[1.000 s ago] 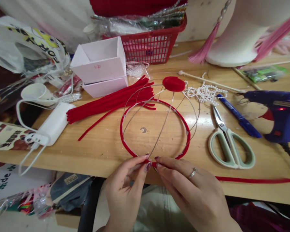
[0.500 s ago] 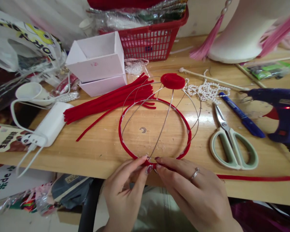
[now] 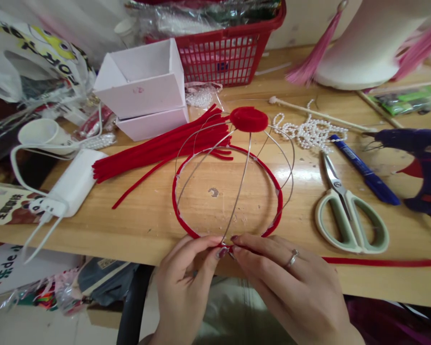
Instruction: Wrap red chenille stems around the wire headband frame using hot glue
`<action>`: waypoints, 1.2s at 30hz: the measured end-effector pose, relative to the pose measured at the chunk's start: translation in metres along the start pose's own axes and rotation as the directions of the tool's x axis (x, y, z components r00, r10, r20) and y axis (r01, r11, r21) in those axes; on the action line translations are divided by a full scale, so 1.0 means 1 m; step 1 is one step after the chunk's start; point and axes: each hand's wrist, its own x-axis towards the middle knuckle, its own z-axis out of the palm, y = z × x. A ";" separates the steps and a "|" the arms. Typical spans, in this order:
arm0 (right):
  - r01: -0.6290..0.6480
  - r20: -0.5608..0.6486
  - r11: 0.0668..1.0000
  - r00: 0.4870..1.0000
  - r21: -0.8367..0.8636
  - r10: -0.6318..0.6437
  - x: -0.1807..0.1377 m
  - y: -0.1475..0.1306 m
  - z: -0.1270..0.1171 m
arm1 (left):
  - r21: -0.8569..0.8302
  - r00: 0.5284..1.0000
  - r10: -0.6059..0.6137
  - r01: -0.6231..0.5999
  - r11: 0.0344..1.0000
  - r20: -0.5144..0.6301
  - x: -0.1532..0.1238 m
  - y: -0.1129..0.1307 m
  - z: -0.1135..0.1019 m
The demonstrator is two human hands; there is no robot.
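Left hand (image 3: 185, 282) enters from below, palm turned inward, thumb and index finger pinching the near edge of the red hoop (image 3: 174, 194) at the front of the table (image 3: 136, 235). Right hand (image 3: 290, 282) reaches in from the opposite side, back upward, fingers bent and angled to the left, their tips pressed on the same edge just beside the left fingertips. Thin wires rise from the hoop to a red disc (image 3: 249, 120) at its far side; scissors (image 3: 350, 220) lie right of it.
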 end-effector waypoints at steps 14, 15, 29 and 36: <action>-0.035 0.135 0.989 0.991 0.146 0.015 -0.009 0.026 -0.023 | -0.013 0.970 -0.241 0.241 0.970 0.015 0.002 0.017 0.003; 0.000 0.112 0.988 0.994 0.156 -0.018 -0.008 0.027 -0.023 | -0.028 0.968 -0.250 0.250 0.968 0.020 0.002 0.018 0.003; 0.149 0.013 0.988 0.989 0.041 -0.149 0.014 0.039 -0.051 | -0.501 0.915 -0.271 0.391 0.772 0.298 0.043 0.024 -0.005; 0.206 -0.015 0.978 0.978 0.006 -0.206 0.028 0.031 -0.067 | -0.667 0.906 -0.226 0.418 0.617 0.358 0.051 0.052 -0.005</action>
